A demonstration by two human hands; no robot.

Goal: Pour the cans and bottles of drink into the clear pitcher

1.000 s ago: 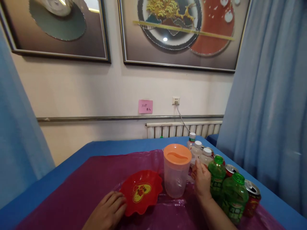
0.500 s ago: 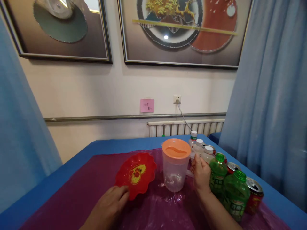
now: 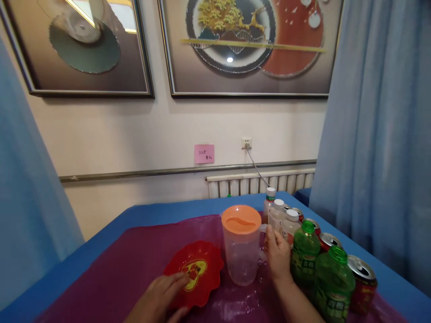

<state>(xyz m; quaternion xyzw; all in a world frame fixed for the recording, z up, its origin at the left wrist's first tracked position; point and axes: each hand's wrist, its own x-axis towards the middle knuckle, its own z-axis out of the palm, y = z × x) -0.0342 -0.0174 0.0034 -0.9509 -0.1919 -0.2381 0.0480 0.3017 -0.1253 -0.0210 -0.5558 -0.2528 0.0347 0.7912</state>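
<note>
As seen from the head camera, a red plate (image 3: 211, 269) with a scalloped rim lies on purple sheeting (image 3: 134, 255), itself spread over the blue-covered surface (image 3: 151, 210). Heart-like yellow motif at plate's middle. Left hand (image 3: 164, 291): unclenched, fingers stretched over the plate's near left part, thumb spread away; whether skin meets plastic, cannot tell. Right hand (image 3: 279, 255): fingers curled round the handle of a translucent pitcher (image 3: 240, 262), which stands upright just right of the plate, orange lid (image 3: 241, 220) on. Beyond the right hand, a row recedes: two green bottles (image 3: 335, 287) nearest, then white-capped clear bottles (image 3: 278, 216); cans (image 3: 362, 287) alongside at right. Wall behind: pink note (image 3: 204, 154), socket (image 3: 246, 143) with plug and cord, two framed pictures above. Blue curtains either side.
</note>
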